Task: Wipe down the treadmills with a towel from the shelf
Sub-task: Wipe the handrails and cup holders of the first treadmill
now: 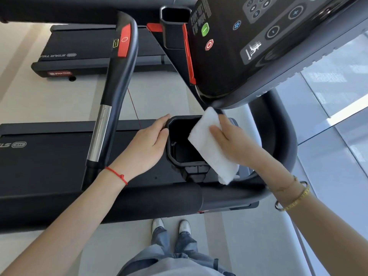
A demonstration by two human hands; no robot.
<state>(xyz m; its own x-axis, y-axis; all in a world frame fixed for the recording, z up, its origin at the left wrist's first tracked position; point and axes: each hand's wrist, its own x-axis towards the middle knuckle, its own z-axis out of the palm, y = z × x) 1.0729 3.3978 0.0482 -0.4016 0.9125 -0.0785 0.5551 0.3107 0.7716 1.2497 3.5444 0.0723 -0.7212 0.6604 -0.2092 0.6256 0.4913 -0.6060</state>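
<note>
Your towel (211, 145) was a folded white pad, soft and light by the look of it, likely to flop or unfold if you pinched only a corner. It lay draped over the right rim of the cup holder (180, 140), hanging partly into the well. Your right hand (232, 142) pressed it there, fingers curled over its upper edge; a broad grip like that seemed best. Your left hand (148, 145) rested with fingers fairly straight against the cup holder's left rim, steadying. Just beyond the cup holder the console (268, 48) overhung closely, and the handrail (111, 108) stood to its left, so strokes had little room.
</note>
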